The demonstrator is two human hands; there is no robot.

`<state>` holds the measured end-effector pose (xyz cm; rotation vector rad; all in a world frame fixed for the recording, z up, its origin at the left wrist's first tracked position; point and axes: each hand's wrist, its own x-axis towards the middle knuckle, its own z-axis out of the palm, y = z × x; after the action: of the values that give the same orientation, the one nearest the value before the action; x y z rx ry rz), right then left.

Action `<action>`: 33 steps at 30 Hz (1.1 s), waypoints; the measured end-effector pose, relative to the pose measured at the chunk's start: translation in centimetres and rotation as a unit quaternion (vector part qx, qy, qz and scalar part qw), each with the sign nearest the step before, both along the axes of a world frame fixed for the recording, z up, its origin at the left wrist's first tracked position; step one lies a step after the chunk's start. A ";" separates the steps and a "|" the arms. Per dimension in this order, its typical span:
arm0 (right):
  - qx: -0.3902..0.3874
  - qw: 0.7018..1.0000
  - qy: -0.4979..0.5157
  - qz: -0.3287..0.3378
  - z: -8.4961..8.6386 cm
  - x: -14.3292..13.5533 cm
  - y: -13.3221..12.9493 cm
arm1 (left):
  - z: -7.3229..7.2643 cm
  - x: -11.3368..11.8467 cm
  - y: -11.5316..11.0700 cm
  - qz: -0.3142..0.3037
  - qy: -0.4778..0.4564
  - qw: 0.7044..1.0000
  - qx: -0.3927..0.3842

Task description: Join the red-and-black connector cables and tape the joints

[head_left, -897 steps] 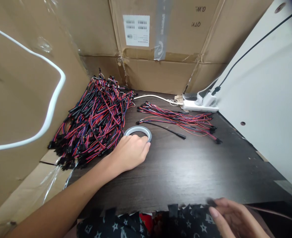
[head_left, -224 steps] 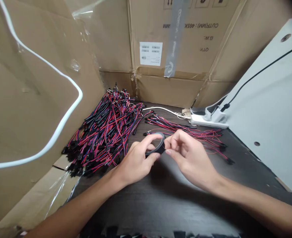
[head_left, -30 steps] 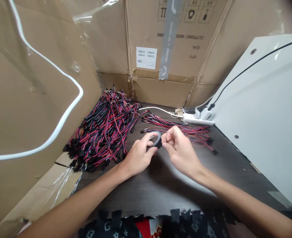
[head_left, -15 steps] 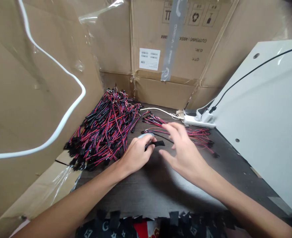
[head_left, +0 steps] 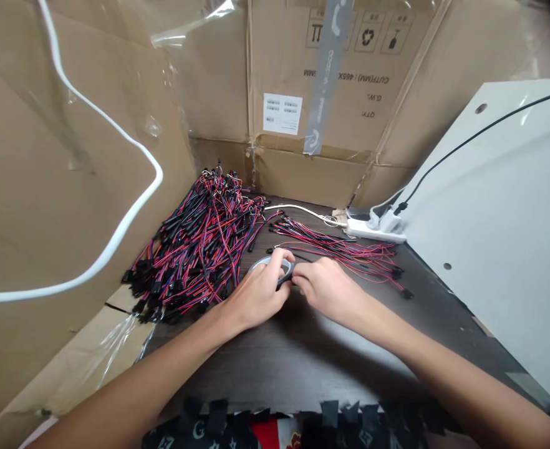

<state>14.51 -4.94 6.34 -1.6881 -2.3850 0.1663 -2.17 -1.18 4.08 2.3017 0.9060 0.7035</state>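
Observation:
My left hand [head_left: 262, 294] is closed around a roll of black tape [head_left: 287, 278] with a pale inner ring, held just above the dark table. Against the roll's right side, my right hand [head_left: 330, 287] pinches the tape's loose end, which the fingers hide. Behind both hands lies a loose bundle of thin red and dark wires [head_left: 345, 249] with black connectors. A much larger heap of similar red, blue and black wires [head_left: 204, 240] rests to the left.
Cardboard walls [head_left: 219, 93] rise at the left and back. A white power strip [head_left: 375, 230] with plugs sits by a white panel [head_left: 494, 206] on the right. Short black tape pieces [head_left: 330, 413] hang along the table's front edge. A white cable [head_left: 130, 218] crosses the left side.
My right hand has moved left and down to the roll, and its spread fingers have closed on the free tape end. My left hand stays at about the same place.

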 end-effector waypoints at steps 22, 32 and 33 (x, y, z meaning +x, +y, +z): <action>0.133 0.971 -0.139 0.145 -1.1 0.4 -0.5 | 0.9 -0.2 0.5 0.012 0.059 0.998 0.008; 0.239 0.961 0.064 0.123 2.5 2.9 -6.7 | 0.7 -1.5 2.0 0.044 0.084 0.994 0.053; 0.216 0.969 0.077 0.095 2.4 4.1 -7.1 | 0.8 -1.4 1.9 0.034 0.083 0.995 0.051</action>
<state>18.64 -12.05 8.70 -1.2074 -2.2565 -0.1759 -3.57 0.71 4.89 2.4580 1.0515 0.6049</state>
